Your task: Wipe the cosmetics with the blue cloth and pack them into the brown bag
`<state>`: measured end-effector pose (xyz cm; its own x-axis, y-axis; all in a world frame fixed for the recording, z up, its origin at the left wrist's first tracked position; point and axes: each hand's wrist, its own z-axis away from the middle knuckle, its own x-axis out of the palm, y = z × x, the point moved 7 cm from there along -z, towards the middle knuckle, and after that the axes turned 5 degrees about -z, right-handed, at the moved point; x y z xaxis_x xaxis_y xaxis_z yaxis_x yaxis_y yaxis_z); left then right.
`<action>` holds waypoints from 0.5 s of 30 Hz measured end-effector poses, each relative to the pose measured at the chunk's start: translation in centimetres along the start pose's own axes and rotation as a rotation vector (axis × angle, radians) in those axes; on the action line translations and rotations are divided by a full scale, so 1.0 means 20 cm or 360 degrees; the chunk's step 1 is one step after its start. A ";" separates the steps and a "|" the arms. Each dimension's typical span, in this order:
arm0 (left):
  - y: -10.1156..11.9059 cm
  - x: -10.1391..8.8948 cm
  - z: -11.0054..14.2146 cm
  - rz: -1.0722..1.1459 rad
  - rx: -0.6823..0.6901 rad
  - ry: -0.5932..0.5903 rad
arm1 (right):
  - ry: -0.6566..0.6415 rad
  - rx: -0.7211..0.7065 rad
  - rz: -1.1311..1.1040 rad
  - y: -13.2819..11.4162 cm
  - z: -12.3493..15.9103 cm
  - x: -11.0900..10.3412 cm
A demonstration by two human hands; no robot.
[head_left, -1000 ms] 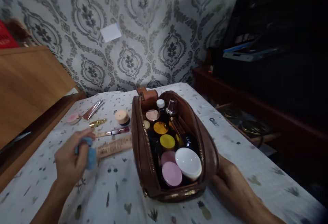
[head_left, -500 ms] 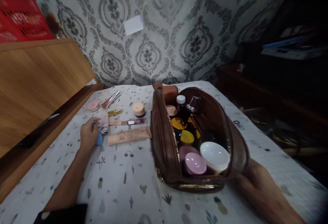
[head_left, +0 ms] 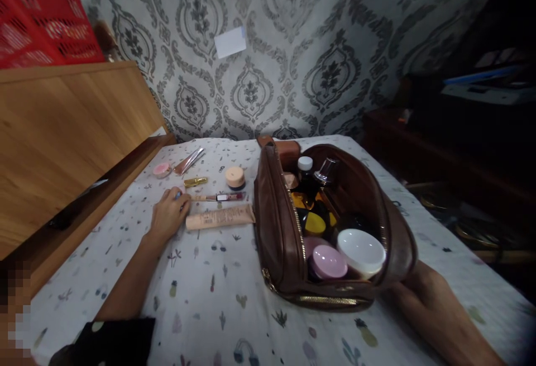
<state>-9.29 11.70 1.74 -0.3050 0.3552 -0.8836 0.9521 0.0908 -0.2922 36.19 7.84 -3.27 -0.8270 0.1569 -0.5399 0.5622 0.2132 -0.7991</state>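
Observation:
My left hand [head_left: 168,216] rests on the patterned sheet with its fingers curled over a small blue-and-pink item [head_left: 179,193], which is mostly hidden. Just right of the hand lie a beige tube [head_left: 220,217] and a thin lip-gloss tube [head_left: 220,197]. A brown leather toiletry bag [head_left: 278,237] stands unzipped in the middle, packed with jars, bottles, a pink lid [head_left: 328,261] and a white lid [head_left: 361,251]. My right hand [head_left: 421,285] is pressed against the bag's near right side; its fingers are hidden behind the bag.
A gold clip [head_left: 195,181], a round peach compact [head_left: 235,176], a pink puff [head_left: 161,169] and a silvery tube [head_left: 189,160] lie farther back on the sheet. A wooden board [head_left: 62,131] rises at the left under a red crate [head_left: 37,25]. Dark furniture stands on the right.
My left hand has reached farther away with the blue item, down to the sheet beside the beige tube. The view has shifted left; the bag and my right hand stay together.

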 end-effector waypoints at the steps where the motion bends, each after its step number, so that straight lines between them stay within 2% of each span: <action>1: -0.01 0.00 0.00 -0.0046 -0.0013 -0.0059 | -0.0073 0.0013 -0.0042 0.02 -0.01 0.00; 4: -0.04 0.00 0.00 -0.0134 -0.0057 -0.0201 | -0.0289 0.0026 -0.0136 0.07 -0.03 0.02; 6: -0.05 -0.02 0.00 -0.0182 -0.0096 -0.0261 | -0.0328 0.0026 -0.0150 0.09 -0.04 0.02; 9: -0.01 -0.03 -0.03 -0.0223 -0.0076 -0.0324 | -0.0211 0.0047 -0.0176 0.08 -0.03 0.02; 12: 0.06 -0.01 -0.08 -0.0154 0.0068 -0.0406 | -0.0095 0.0043 -0.0222 0.05 -0.01 0.01; 15: 0.11 0.03 -0.13 -0.0057 0.0215 -0.0511 | -0.0115 0.0019 -0.0249 0.03 -0.01 0.03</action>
<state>-7.28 14.63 1.49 -0.3507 0.0414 -0.9356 0.9353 -0.0338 -0.3522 36.13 8.23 -4.02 -0.9031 0.0529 -0.4262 0.4269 0.2178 -0.8777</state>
